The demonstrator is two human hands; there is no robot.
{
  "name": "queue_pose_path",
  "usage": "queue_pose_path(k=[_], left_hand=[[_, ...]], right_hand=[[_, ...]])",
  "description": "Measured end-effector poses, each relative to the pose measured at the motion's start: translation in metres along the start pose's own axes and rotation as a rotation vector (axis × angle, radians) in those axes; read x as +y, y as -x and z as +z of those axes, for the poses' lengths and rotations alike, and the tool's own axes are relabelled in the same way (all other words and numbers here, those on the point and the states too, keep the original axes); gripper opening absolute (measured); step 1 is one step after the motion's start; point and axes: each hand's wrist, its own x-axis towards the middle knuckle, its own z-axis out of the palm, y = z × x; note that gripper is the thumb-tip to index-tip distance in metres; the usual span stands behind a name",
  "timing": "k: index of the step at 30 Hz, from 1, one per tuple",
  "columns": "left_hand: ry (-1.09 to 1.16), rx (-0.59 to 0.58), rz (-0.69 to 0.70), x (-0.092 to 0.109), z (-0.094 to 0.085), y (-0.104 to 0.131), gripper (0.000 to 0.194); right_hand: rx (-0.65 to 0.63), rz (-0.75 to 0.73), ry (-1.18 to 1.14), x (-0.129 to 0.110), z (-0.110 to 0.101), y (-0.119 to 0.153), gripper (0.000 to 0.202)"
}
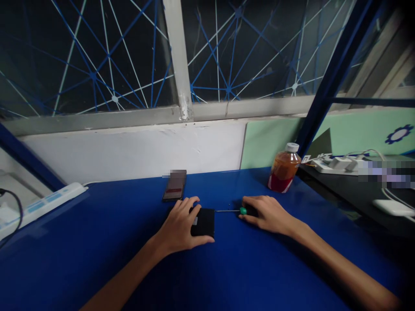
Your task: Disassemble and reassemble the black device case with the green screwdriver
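Observation:
A flat black rectangular box (205,222) lies on the blue table (207,276). My left hand (181,224) grips it across the top, thumb along the near edge and fingers toward the far edge, covering its left part. My right hand (264,212) is closed around the handle of a screwdriver (243,211) with a green collar. Its thin metal shaft lies level and points left, the tip meeting the right side of the box. Whether the tip sits in a screw is too small to tell. Tiny dark bits (229,204), perhaps screws, rest just beyond the shaft.
Behind the box lies a phone (175,186). A bottle of orange-brown drink (285,168) stands at the back right. White power strips (53,201) with cables are at both sides, and a white charger (393,207) rests on the black surface at right.

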Motion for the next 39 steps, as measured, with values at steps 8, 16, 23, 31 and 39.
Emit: queue_pose_path(k=[8, 16, 23, 31, 39], left_hand=[[0.011, -0.033, 0.028, 0.004, -0.003, -0.003, 0.075], [0.043, -0.032, 0.017, 0.005, -0.005, -0.003, 0.073], [0.056, -0.027, 0.011, 0.006, -0.004, -0.003, 0.072], [0.056, -0.018, 0.026, 0.005, -0.005, -0.002, 0.072], [0.038, -0.003, 0.039, 0.003, -0.003, -0.002, 0.073]], right_hand=[[0.015, -0.018, -0.009, -0.006, -0.002, 0.000, 0.034], [0.020, -0.037, -0.056, 0.004, -0.005, -0.001, 0.040], [0.042, 0.023, -0.086, 0.001, 0.000, 0.000, 0.032], [0.069, 0.002, -0.101, -0.003, 0.001, -0.001, 0.031], [0.060, -0.007, -0.080, 0.004, 0.003, -0.002, 0.036]])
